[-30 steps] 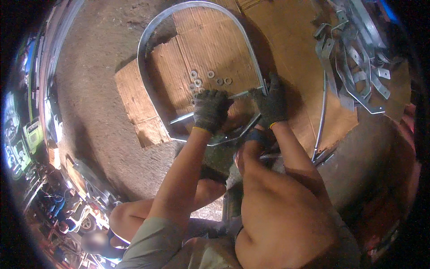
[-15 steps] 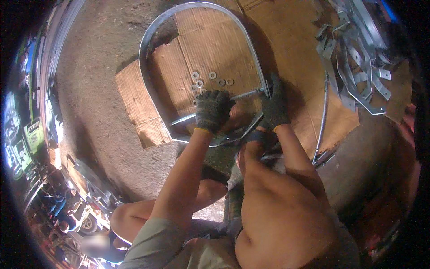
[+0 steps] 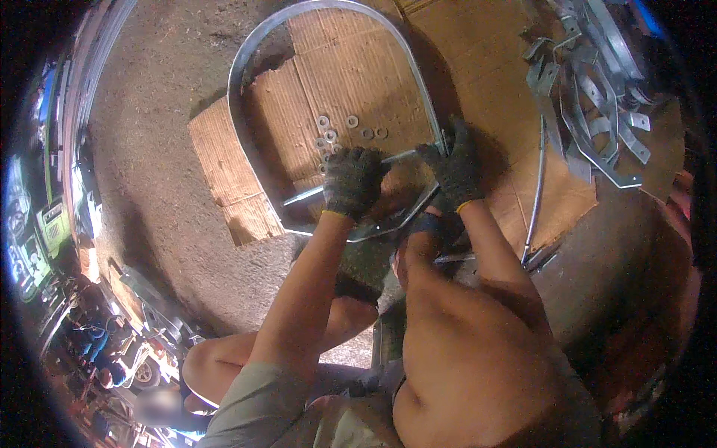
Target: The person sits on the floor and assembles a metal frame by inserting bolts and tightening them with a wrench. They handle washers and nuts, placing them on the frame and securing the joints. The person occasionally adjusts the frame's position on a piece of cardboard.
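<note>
A bent flat metal band (image 3: 237,112), rounded at its far end, lies on brown cardboard. Across it runs a metal rod (image 3: 305,196), from the band's left side to its right side. My left hand (image 3: 353,181), in a dark knitted glove, is closed around the rod near its middle. At the right side of the band, my right hand (image 3: 457,166), gloved too, holds the rod's end where it meets the band, thumb on the inner side and fingers outside. Several washers (image 3: 330,136) lie on the cardboard beyond my left hand.
Cardboard (image 3: 515,179) covers the concrete floor (image 3: 164,149). A pile of bent metal strips (image 3: 601,112) lies at the far right, with a long thin rod (image 3: 536,194) nearer me. Clutter and another person's blurred head (image 3: 158,407) show at lower left.
My right thumb has come over to the inner side of the band, onto the rod's end. My left hand keeps its grip on the rod.
</note>
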`<state>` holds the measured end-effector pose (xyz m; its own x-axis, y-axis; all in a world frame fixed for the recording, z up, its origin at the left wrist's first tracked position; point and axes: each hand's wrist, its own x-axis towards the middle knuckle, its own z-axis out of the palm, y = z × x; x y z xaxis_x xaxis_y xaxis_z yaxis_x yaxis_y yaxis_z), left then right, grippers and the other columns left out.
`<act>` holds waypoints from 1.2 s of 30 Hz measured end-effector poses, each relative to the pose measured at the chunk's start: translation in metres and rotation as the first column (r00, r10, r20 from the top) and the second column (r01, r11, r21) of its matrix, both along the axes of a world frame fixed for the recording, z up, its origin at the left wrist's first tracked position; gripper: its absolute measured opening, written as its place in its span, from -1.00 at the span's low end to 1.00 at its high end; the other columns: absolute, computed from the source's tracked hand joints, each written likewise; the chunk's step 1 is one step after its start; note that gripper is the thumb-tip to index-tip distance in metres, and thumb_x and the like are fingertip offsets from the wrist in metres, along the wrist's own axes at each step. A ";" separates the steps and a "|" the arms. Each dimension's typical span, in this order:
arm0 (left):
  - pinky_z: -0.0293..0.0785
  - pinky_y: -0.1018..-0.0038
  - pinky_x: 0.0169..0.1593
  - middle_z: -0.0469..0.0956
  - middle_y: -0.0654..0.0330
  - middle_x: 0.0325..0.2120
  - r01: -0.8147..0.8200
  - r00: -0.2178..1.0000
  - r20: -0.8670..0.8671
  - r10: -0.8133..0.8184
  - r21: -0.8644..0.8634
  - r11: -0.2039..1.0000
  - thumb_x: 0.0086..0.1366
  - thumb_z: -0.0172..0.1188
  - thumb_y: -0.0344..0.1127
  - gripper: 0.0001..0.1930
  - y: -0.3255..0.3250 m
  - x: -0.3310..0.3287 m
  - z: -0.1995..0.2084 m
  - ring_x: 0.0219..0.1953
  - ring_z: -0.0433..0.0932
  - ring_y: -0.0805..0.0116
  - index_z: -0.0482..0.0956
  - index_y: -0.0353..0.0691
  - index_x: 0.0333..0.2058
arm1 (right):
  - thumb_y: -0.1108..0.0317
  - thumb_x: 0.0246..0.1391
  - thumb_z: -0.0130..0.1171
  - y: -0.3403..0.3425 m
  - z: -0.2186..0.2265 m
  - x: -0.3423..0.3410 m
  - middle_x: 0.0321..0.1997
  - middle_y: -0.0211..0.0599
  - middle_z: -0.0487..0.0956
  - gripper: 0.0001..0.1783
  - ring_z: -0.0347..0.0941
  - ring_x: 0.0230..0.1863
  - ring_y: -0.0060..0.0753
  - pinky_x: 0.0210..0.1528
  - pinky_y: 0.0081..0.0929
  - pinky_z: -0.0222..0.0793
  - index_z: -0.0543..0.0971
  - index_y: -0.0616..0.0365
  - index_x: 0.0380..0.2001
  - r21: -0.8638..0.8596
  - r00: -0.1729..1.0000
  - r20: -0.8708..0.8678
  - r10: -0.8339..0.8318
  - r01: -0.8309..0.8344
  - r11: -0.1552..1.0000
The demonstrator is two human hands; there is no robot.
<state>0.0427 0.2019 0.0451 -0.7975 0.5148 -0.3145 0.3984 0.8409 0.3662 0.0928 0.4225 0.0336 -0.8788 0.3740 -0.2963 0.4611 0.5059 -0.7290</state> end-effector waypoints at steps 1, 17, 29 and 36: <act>0.44 0.08 -0.07 0.63 0.10 -0.29 -0.028 1.000 0.002 0.028 -0.024 0.999 0.28 0.25 -0.05 -0.75 0.002 -0.003 0.006 -0.18 0.59 0.00 0.64 -0.07 -0.24 | 0.28 0.09 0.40 0.000 0.003 -0.002 0.32 0.05 0.36 -0.17 0.33 0.32 -0.03 0.36 -0.17 0.26 0.25 0.28 0.34 0.009 1.000 0.000 0.007 -0.007 1.000; 0.45 0.04 -0.10 0.63 0.05 -0.31 -0.012 0.996 -0.083 0.019 0.078 0.997 0.27 0.26 -0.05 -0.76 0.000 0.000 -0.005 -0.19 0.58 -0.05 0.64 -0.05 -0.22 | 0.26 0.17 0.30 0.003 -0.012 0.012 0.32 0.21 0.38 -0.17 0.32 0.33 0.23 0.32 -0.01 0.29 0.17 0.16 0.43 0.090 0.994 -0.105 0.026 -0.016 0.996; 0.43 0.05 -0.09 0.63 0.07 -0.27 0.025 1.000 -0.018 -0.025 0.015 1.000 0.29 0.25 -0.08 -0.77 -0.002 -0.003 -0.003 -0.15 0.59 -0.02 0.62 -0.06 -0.21 | 0.35 0.22 0.24 -0.005 -0.001 -0.011 0.33 0.14 0.38 -0.28 0.30 0.35 0.14 0.40 -0.08 0.21 0.22 0.23 0.38 -0.092 0.987 -0.152 -0.059 0.046 0.995; 0.41 0.04 -0.08 0.59 0.09 -0.28 0.031 0.994 -0.112 -0.020 0.092 0.995 0.30 0.24 -0.05 -0.75 -0.004 0.001 -0.016 -0.17 0.57 -0.01 0.62 -0.06 -0.18 | 0.37 0.18 0.27 0.000 -0.015 0.010 0.33 0.19 0.37 -0.26 0.30 0.35 0.17 0.39 -0.07 0.21 0.23 0.24 0.37 0.030 0.989 -0.142 0.038 -0.034 0.999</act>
<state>0.0437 0.1981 0.0290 -0.8109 0.5584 -0.1749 0.4616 0.7942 0.3953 0.1032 0.4224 0.0186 -0.9244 0.3476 -0.1568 0.3344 0.5412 -0.7716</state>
